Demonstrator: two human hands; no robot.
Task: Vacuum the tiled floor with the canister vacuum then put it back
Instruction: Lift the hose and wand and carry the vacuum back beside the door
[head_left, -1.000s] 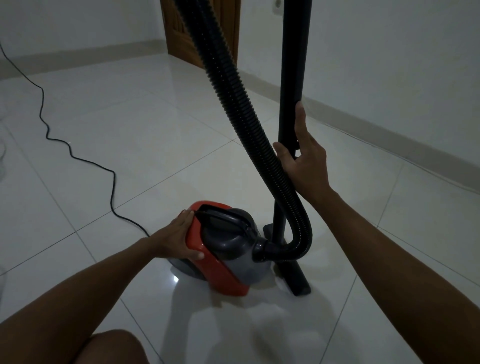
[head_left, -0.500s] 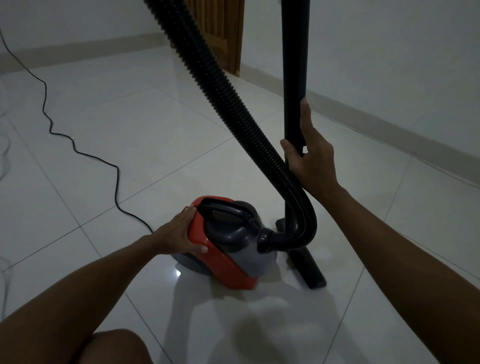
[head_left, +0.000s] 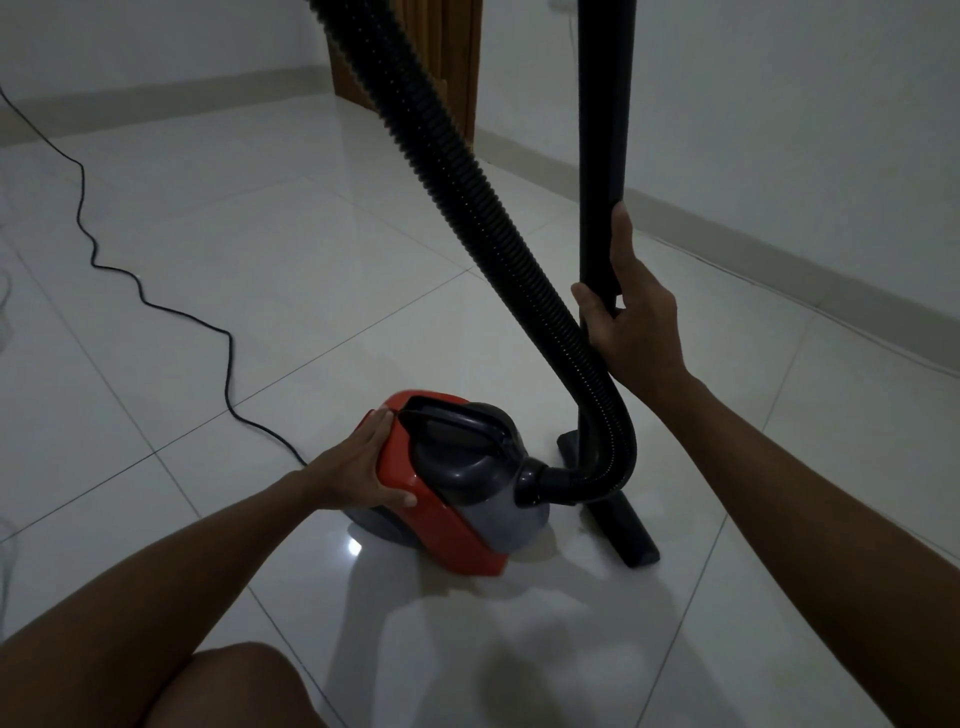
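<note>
A small red and grey canister vacuum (head_left: 467, 499) sits on the white tiled floor (head_left: 291, 280) just in front of me. My left hand (head_left: 358, 467) rests flat against its red rear side, fingers spread. A black ribbed hose (head_left: 467, 197) rises from the canister's front and runs up out of the top of the frame. The black wand (head_left: 605, 130) stands upright to the right, and my right hand (head_left: 634, 322) is wrapped around it at mid height. Its floor nozzle (head_left: 623, 525) lies flat on the tiles beside the canister.
A black power cord (head_left: 156, 306) snakes across the floor from the canister to the far left. A wooden door (head_left: 447, 67) stands at the back. The wall and skirting (head_left: 779, 249) run along the right. My bare knee (head_left: 234, 686) is at the bottom edge.
The view has shifted slightly, so the canister and wand sit a little further right. Both hands keep the same hold on the canister and the wand.
</note>
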